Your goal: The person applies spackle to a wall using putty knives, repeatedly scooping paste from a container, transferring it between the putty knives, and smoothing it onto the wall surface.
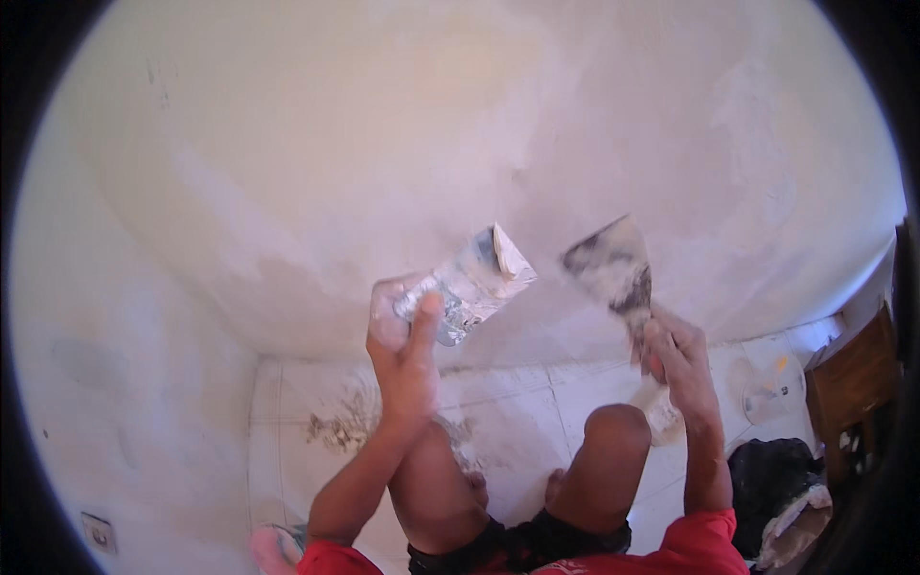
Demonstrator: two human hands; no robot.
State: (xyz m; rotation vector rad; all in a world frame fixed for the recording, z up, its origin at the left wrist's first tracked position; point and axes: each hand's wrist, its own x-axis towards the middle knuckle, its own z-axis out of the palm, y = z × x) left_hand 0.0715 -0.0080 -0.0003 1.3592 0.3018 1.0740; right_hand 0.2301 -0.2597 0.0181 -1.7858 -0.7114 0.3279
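My left hand (402,321) is closed round a flat rectangular scraper plate (465,297), with the thumb lying on its face. White putty covers much of the plate, and a thick ridge of it sits along the far end. In my right hand (678,355), fingers wrapped round the handle, is a putty knife (613,268). Its flared blade points up and to the left, dark with pale putty smeared across it. The two tools are apart, both held in front of the wall (383,125), which shows uneven patches of cream and greyish pink.
Crumbs of dried putty (340,426) lie on the tiled floor (517,393) left of my feet. A whitish container (661,414) is by my right knee. Further right are a black bag (774,479) and wooden furniture (853,388). An outlet (99,533) is on the left wall.
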